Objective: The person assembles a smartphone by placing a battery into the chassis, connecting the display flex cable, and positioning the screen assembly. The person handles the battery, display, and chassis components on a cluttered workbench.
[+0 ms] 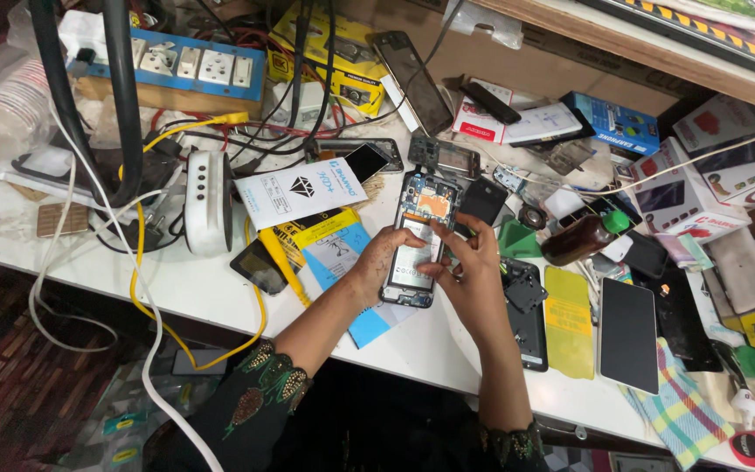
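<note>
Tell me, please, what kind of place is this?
Probably a phone repair bench. Both hands, left hand and right hand, hold an opened phone; loose phone parts, screen protectors and a power strip surround it.

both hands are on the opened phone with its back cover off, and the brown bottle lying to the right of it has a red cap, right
Not quite: the brown bottle has a green cap, not red, as the head view shows. The rest holds: the left hand and right hand are both on the opened phone, its back cover off, and the bottle lies to its right.
</note>
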